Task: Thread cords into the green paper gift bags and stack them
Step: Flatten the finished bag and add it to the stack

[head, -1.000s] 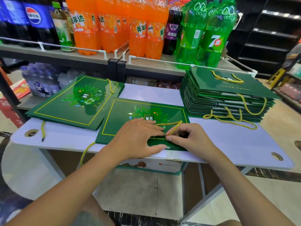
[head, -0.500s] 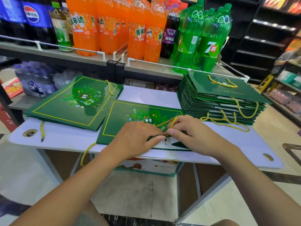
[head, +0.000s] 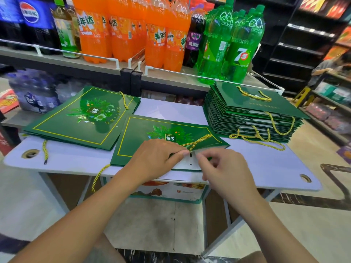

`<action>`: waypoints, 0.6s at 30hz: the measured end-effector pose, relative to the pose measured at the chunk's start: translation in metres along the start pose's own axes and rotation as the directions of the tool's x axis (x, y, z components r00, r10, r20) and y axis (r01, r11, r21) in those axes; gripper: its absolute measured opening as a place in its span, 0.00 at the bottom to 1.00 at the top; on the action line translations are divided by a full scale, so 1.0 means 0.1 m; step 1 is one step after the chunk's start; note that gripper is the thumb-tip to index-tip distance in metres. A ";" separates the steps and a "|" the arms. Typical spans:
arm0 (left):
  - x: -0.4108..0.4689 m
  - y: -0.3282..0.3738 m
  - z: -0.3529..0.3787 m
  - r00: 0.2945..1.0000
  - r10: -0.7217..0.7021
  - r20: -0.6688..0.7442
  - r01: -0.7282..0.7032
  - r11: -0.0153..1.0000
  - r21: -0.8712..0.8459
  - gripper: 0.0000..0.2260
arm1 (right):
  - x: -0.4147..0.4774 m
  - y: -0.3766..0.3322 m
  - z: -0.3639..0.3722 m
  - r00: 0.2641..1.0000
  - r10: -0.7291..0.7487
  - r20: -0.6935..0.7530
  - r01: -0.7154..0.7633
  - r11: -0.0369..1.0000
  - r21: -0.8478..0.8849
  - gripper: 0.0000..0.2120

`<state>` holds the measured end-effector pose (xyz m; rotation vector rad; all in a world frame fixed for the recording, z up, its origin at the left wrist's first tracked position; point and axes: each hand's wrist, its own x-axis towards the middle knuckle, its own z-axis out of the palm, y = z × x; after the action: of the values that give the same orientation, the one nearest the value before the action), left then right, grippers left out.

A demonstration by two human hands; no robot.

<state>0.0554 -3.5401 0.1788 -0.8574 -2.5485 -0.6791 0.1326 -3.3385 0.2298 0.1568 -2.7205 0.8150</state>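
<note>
Head view, entries from the fingers outward.

- left hand (head: 155, 158): fingers (head: 180, 153) curled, thumb and forefinger pinching the yellow cord (head: 199, 141) just behind its black tip. The tip points down at the white inner lip (head: 187, 165) of the bag's mouth.
- right hand (head: 226, 168): fingers (head: 201, 157) curled, tips just beside the cord tip at the same lip. Whether they pinch anything cannot be told.
- green gift bag (head: 144, 137): lies flat at the near edge of the bench, printed face up, mouth toward the person, partly under both hands. A small punched hole shows in the lip below the cord tip.
- hanging cord (head: 98, 175): comes from under the bag's near left corner and drops over the bench front.
- low pile (head: 76, 120): green bags at the left, touching the worked bag's far left corner. One cord loop lies on top and one end trails onto the bench.
- tall stack (head: 247, 114): green bags at the right rear, with yellow handles looped out at its front and top.
- bench (head: 266, 164): white top, with a round hole near each front corner.
- shelf (head: 171, 76): behind the bench, carrying orange bottles (head: 123, 29) and green bottles (head: 228, 44).
</note>
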 end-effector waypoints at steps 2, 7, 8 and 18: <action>0.00 0.00 0.00 1.000 0.019 -0.008 -0.019 1.000 -0.004 0.24 | -0.02 -0.02 0.09 0.994 0.062 0.091 -0.062 0.998 0.003 0.10; 0.00 0.00 0.02 0.999 0.036 -0.026 -0.036 0.999 -0.001 0.22 | 0.03 -0.08 0.22 0.976 0.150 0.156 -0.174 0.973 0.154 0.13; 0.00 0.00 0.02 0.999 0.035 -0.021 -0.035 0.999 0.004 0.22 | 0.05 -0.09 0.24 0.973 0.169 0.155 -0.196 0.963 0.184 0.15; -0.01 -0.01 0.04 0.997 0.057 -0.049 -0.055 0.998 0.038 0.21 | 0.06 -0.12 0.22 0.929 0.286 0.234 -0.347 0.893 0.286 0.11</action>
<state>0.0546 -3.5392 0.1747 -0.8851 -2.4753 -0.6274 0.1233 -3.3606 0.2201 -0.1601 -2.8040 1.4083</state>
